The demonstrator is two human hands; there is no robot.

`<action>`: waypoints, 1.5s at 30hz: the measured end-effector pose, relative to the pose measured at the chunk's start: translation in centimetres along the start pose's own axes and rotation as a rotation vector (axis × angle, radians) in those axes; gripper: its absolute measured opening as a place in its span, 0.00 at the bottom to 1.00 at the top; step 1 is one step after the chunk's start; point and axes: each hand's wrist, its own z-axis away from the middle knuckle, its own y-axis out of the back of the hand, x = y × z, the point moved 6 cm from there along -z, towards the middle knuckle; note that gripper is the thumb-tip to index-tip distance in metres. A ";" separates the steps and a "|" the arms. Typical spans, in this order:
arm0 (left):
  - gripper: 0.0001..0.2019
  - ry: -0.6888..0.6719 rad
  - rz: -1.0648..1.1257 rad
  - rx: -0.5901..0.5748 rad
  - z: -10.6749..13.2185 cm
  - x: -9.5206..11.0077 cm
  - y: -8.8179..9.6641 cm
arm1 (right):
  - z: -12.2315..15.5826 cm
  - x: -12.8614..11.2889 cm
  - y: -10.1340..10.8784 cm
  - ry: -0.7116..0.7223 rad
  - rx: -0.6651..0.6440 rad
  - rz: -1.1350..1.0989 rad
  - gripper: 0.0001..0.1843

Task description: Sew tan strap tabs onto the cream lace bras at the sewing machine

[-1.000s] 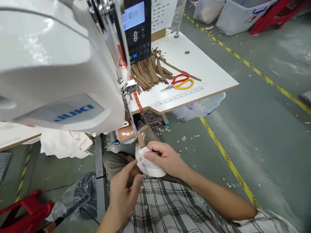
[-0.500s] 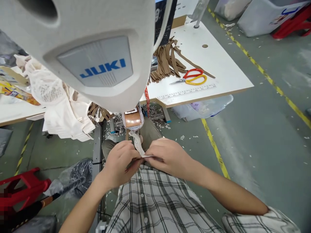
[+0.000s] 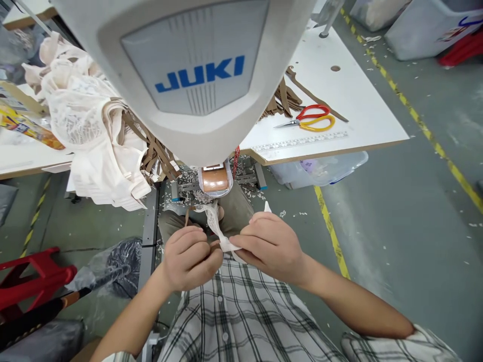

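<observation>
Below the sewing machine head, a white lace piece of fabric hangs between my hands, running up toward the machine's small bed. My right hand is closed on its lower end, and a small white tip pokes out above the knuckles. My left hand is curled, its thumb and fingertip pressed together at the left edge of the same fabric. A narrow brown strip shows just above the left knuckles. The part of the fabric inside the fists is hidden.
The sewing machine head looms overhead, with its copper-coloured bed part beneath. Pale lace garments drape over the table's left side. Scissors, a clear ruler and brown strips lie on the right tabletop.
The view has shifted, bringing the machine head further right. My hands have drawn slightly apart, showing more of the white fabric between them. A white tip now shows above my right hand.
</observation>
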 end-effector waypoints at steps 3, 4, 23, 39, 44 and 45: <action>0.10 -0.002 0.011 0.007 0.0 -0.1 0.0 | -0.2 -0.1 -0.1 0.007 -0.002 0.010 0.07; 0.10 -0.002 0.013 0.012 0.0 -0.1 0.1 | -0.3 -0.1 -0.1 0.009 -0.001 0.013 0.07; 0.09 -0.090 0.017 0.113 0.7 0.5 0.8 | 0.0 -0.5 -0.5 0.059 0.039 0.021 0.04; 0.08 -0.009 0.100 0.062 1.3 -0.4 0.8 | -0.2 -0.2 -1.2 0.016 0.035 -0.048 0.06; 0.25 0.347 0.149 0.200 4.2 -1.0 -1.0 | 0.6 2.1 -2.9 -0.427 -0.061 -0.326 0.06; 0.36 0.432 0.179 0.214 5.5 -0.5 -2.2 | 1.4 2.9 -3.5 -0.660 -0.029 -0.430 0.10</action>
